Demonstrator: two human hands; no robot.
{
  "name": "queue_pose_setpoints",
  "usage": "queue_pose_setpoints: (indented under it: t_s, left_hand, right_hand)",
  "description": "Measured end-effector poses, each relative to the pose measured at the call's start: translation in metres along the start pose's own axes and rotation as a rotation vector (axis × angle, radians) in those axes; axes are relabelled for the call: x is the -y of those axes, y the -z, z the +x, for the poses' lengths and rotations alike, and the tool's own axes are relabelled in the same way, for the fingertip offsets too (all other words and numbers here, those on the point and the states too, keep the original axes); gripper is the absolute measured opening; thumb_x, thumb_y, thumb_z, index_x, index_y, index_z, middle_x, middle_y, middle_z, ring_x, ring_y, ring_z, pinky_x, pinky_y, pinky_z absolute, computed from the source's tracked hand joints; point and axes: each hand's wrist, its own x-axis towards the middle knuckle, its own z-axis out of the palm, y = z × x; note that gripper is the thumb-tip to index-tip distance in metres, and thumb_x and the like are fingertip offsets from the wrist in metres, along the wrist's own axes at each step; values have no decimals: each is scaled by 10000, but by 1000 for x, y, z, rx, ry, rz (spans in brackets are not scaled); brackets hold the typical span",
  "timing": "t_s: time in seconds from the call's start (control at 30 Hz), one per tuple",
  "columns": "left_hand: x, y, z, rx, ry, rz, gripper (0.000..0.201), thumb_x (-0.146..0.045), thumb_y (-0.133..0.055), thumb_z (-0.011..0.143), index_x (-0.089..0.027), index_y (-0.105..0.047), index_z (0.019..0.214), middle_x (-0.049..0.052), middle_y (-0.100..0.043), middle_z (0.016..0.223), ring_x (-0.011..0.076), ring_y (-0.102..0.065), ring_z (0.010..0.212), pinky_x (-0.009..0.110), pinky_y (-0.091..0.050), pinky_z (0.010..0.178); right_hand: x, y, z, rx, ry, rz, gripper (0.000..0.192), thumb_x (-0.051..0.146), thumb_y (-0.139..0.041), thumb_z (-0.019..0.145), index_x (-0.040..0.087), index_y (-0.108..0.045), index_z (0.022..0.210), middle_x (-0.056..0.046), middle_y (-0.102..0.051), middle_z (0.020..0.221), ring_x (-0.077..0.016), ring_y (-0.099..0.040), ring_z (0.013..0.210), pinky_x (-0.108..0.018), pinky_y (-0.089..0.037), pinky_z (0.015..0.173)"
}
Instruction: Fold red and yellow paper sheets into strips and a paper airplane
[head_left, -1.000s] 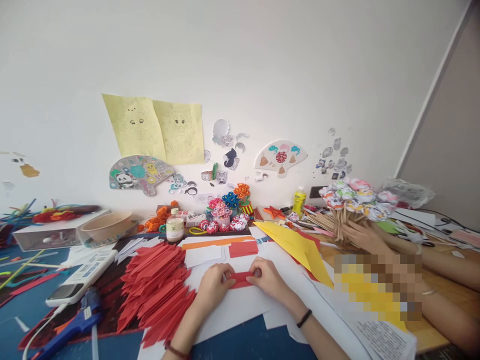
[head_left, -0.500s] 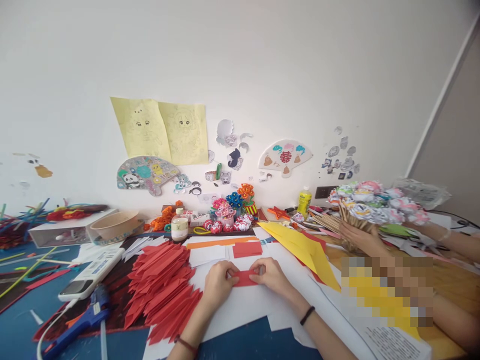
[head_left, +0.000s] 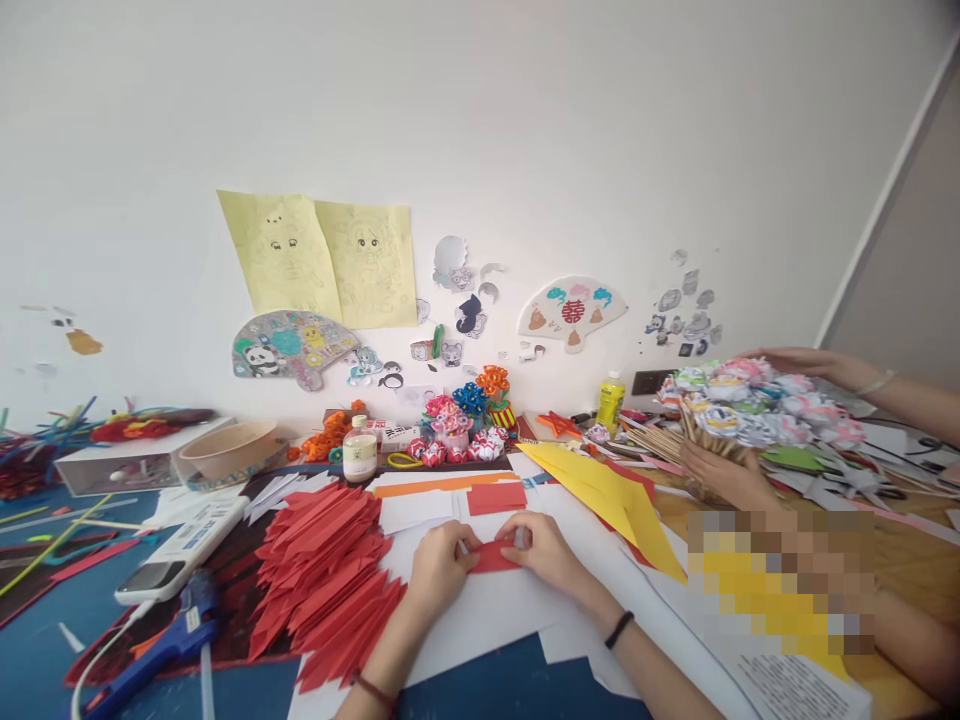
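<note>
My left hand (head_left: 439, 565) and my right hand (head_left: 546, 550) pinch the two ends of a small red paper strip (head_left: 495, 557), pressed flat on white sheets (head_left: 480, 610) in the middle of the table. A big heap of folded red paper pieces (head_left: 322, 575) lies just left of my left hand. Two more red paper rectangles (head_left: 496, 496) rest a little beyond my hands, with an orange strip (head_left: 427, 487) beside them.
To the right, another person's hands (head_left: 720, 475) hold a bunch of paper flowers on wooden sticks (head_left: 750, 405). Yellow paper (head_left: 600, 490) lies between us. A blue glue gun (head_left: 161, 645), a white power strip (head_left: 184, 545), a bowl (head_left: 225, 450) and small bottles (head_left: 360, 450) stand at left and back.
My hands stay on the red strip, fingers shifting slightly. The other person has lifted the flower bunch up and to the right, with a second hand now resting on top of it.
</note>
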Motion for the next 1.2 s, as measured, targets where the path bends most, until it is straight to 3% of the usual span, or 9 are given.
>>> queue_pose_setpoints:
  t_s: [0.17,0.33,0.53,0.8,1.03,1.2]
  left_hand:
    - [-6,0,-7,-10,-177,69,303,-55,-507,728,-225,-709,875,39,-650,884,180,-565,812,278,-395,717]
    - [-3,-4,-7,-13,-247,210,281,-70,-465,807,-211,-707,798,51,-619,809,188,-543,822,278,-397,683]
    - [-2,-1,-8,20,-401,425,296,-32,-439,842,-201,-681,842,49,-603,797,189,-509,831,287,-402,672]
    - [-7,1,-10,67,-456,571,218,-65,-460,878,-176,-640,827,54,-600,797,199,-515,821,299,-419,679]
    - [-7,5,-11,49,-479,546,186,-117,-472,907,-183,-634,843,44,-606,829,193,-521,830,296,-417,668]
    - [-11,6,-11,80,-520,620,150,-165,-485,921,-163,-632,892,57,-616,865,206,-536,859,304,-435,682]
  right_hand:
    - [3,-3,-2,-19,54,-59,142,80,-633,670,198,-694,719,1,-663,706,-141,-529,602,-250,-417,590]
    - [1,-6,-3,-13,125,-86,145,73,-607,710,199,-680,716,-11,-644,728,-165,-574,668,-262,-442,628]
    - [1,-5,-8,-10,189,-180,200,64,-543,785,201,-675,724,-26,-617,754,-185,-584,751,-278,-446,673]
    - [7,0,-12,31,212,-191,104,201,-606,851,214,-703,815,-32,-655,820,-193,-596,822,-295,-449,749]
    - [12,-1,-15,42,244,-324,184,129,-564,867,210,-705,782,-28,-650,788,-189,-580,795,-293,-434,711]
    - [12,-2,-16,-2,327,-342,202,113,-527,892,221,-697,898,-32,-647,854,-187,-568,838,-290,-425,730]
